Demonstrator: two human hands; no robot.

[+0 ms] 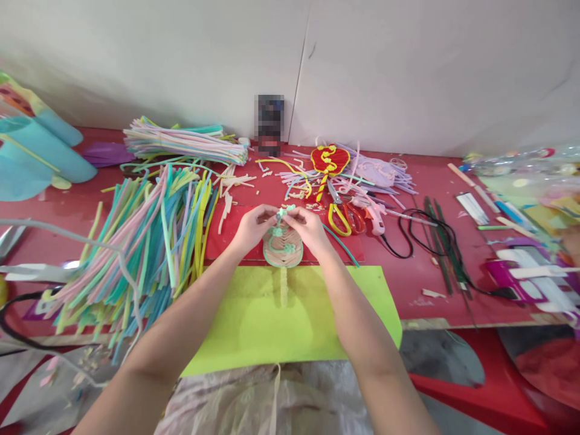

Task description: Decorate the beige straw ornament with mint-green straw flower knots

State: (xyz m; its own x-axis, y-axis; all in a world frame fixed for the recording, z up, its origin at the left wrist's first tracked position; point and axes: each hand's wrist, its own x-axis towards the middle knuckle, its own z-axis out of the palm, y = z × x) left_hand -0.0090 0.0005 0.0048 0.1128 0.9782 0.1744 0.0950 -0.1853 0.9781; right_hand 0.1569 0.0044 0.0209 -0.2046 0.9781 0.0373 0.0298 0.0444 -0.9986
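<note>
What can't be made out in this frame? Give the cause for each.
Head view:
- Fan-shaped piece: upper edge partly hidden by the left hand and right hand.
- Small green piece at the fingertips: too small to tell how each hand grips it.
- Dark object by the wall: pixelated.
- Blue object: cut off by left edge.
- Clear bottles: blurred, cut off by right edge.

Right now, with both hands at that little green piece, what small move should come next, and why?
Perhaps press the pale green piece onto the fan-shaped piece: the left hand and right hand appear to pinch it near the fan's far edge, and similar green curls show on its face.
</note>
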